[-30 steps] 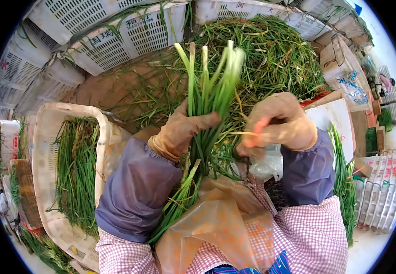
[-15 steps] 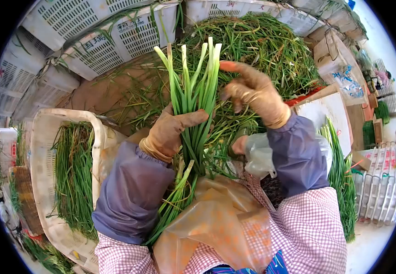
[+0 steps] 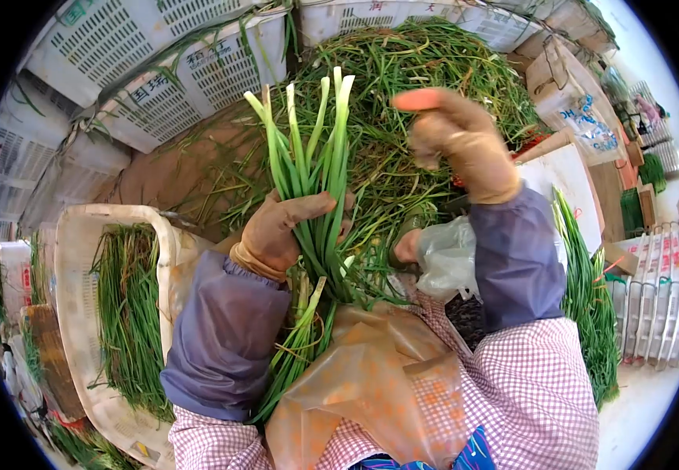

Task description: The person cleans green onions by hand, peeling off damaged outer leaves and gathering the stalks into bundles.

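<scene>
My left hand (image 3: 277, 227), in a stained tan glove, is closed around a bunch of garlic chives (image 3: 320, 168). Their pale cut ends point up and away from me, and the green leaves hang down below my fist. To the right of the bunch and apart from it, my gloved right hand (image 3: 461, 141) is raised, slightly blurred. Its index finger, with an orange tip, stretches left above the bent lower fingers; I see nothing held. Another small bundle of chives (image 3: 300, 333) lies by my left sleeve, beside the translucent plastic sheet (image 3: 355, 376) on my lap.
A big heap of loose leaves (image 3: 433, 70) covers the floor ahead, with white slatted crates (image 3: 198, 78) stacked behind. At my left stands a white crate (image 3: 69, 313) holding more chives. A chive bundle (image 3: 590, 305) and a white board (image 3: 563, 188) are on the right.
My right hand has moved right, away from the chive bunch. The bunch in my left hand looks thinner at its top and has shifted slightly left in view.
</scene>
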Demonstrator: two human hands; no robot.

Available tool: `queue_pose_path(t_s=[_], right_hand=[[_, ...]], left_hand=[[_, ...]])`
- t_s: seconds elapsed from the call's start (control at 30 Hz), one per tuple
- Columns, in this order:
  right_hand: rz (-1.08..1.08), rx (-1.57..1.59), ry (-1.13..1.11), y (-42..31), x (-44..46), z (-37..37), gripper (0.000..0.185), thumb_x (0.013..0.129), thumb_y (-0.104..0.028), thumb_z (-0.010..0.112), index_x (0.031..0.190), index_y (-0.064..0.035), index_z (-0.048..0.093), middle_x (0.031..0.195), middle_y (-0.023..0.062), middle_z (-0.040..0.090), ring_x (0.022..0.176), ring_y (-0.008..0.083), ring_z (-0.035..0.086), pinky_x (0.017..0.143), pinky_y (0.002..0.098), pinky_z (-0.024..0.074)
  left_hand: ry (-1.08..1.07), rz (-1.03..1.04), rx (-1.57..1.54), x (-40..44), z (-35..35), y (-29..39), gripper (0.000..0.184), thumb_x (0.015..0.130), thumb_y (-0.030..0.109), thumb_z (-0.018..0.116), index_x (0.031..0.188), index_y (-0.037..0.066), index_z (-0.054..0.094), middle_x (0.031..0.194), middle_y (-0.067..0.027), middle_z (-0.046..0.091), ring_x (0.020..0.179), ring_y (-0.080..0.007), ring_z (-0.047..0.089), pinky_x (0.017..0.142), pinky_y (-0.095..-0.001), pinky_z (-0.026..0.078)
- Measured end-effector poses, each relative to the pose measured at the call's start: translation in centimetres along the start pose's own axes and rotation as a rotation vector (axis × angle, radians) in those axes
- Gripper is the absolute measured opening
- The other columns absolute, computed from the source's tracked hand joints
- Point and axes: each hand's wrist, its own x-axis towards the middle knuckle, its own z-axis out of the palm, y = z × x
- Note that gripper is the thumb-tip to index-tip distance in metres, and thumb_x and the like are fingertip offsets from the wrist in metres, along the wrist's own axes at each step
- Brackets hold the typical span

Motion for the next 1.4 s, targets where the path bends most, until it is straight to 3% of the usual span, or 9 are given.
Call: queue_pose_path(t_s=[0.33,0.63,0.7,0.73,0.77,0.83,0.87,0.93,1.4], right_hand=[[0.279,0.278,-0.314,2.3,-0.5,2.1,0.017,0.085,-0.007,0.06,0.097,0.0044,0.058,0.079,0.0113,0.065,0.051,0.0126,0.057,0.042,0.0243,0.0451],[-0.42,0.728,-0.626,-1.9,-2.5,-3.7,0.016,0.088,-0.011,0.052,0.092,0.0008,0.062,0.062,0.01,0.061,0.048,0.0159,0.057,0.053,0.0283,0.0502],[-0.105,0.384,-0.493,1.1,-1.1,-6.2,0.022,0.088,-0.009,0.048,0.104,-0.0003,0.06,0.069,0.0105,0.062,0.061,0.0184,0.061,0.063,0.0295,0.0522],[0.242,-0.02,-0.032,1.9,-1.7,-5.6,0.027,0.086,-0.006,0.05,0.111,-0.0012,0.058,0.084,0.0137,0.064,0.076,0.02,0.064,0.071,0.0292,0.0519],[0.228,-0.02,-0.044,4.1,-1.6,-5.5,0.027,0.086,-0.006,0.05,0.111,-0.0012,0.058,0.084,0.0137,0.064,0.076,0.02,0.064,0.071,0.0292,0.0519],[-0.083,-1.333,-0.03,7.8,-1.7,-4.7,0.059,0.075,-0.018,0.07,0.129,-0.0124,0.047,0.118,0.0075,0.056,0.101,0.0245,0.057,0.086,0.031,0.0459],[0.044,-0.511,0.083,8.5,-1.8,-3.1,0.059,0.078,-0.02,0.07,0.131,-0.0102,0.044,0.117,0.0085,0.056,0.1,0.0236,0.057,0.087,0.0331,0.0453],[0.132,-0.024,0.118,4.7,-1.3,0.7,0.057,0.082,-0.02,0.067,0.131,-0.0061,0.042,0.115,0.011,0.056,0.098,0.0219,0.056,0.085,0.0322,0.0453],[0.224,0.415,-0.002,4.1,1.5,5.8,0.026,0.083,-0.021,0.062,0.101,-0.0024,0.061,0.082,0.0042,0.061,0.07,0.0143,0.058,0.065,0.0264,0.0494]], left_hand=[[-0.121,-0.023,-0.058,-0.7,0.3,0.3,0.038,0.074,0.004,0.063,0.11,-0.002,0.055,0.089,-0.0171,0.064,0.069,-0.0262,0.062,0.063,-0.0373,0.052],[-0.056,0.034,0.074,0.4,0.5,-0.3,0.036,0.073,0.005,0.067,0.107,0.0,0.057,0.089,-0.012,0.063,0.069,-0.0228,0.062,0.06,-0.0339,0.052],[0.051,0.054,0.129,0.0,0.9,-0.1,0.038,0.074,0.007,0.069,0.109,0.002,0.056,0.093,-0.0108,0.063,0.073,-0.0221,0.062,0.062,-0.0343,0.053],[0.061,0.062,0.131,-0.2,0.9,-0.2,0.038,0.074,0.007,0.069,0.109,0.002,0.056,0.093,-0.0108,0.063,0.073,-0.0221,0.062,0.062,-0.0343,0.053],[0.077,0.074,0.136,0.0,0.9,-0.1,0.037,0.074,0.006,0.069,0.109,0.002,0.056,0.093,-0.0106,0.063,0.074,-0.022,0.063,0.062,-0.0343,0.054],[0.166,0.106,0.17,0.2,1.1,-0.2,0.035,0.075,0.004,0.069,0.107,0.001,0.057,0.091,-0.0094,0.064,0.074,-0.0208,0.064,0.062,-0.0346,0.054],[0.177,0.117,0.159,0.3,1.2,-0.2,0.035,0.075,0.004,0.069,0.107,0.001,0.057,0.091,-0.0094,0.064,0.074,-0.0208,0.064,0.062,-0.0346,0.054],[0.188,0.041,0.26,0.1,1.4,-0.3,0.037,0.074,0.004,0.07,0.108,0.001,0.057,0.089,-0.0084,0.064,0.074,-0.0194,0.063,0.062,-0.0345,0.054],[-0.093,-0.155,-0.095,-0.2,1.9,-0.3,0.034,0.087,0.014,0.055,0.117,-0.002,0.052,0.104,-0.0173,0.061,0.082,-0.0267,0.064,0.069,-0.0364,0.055]])
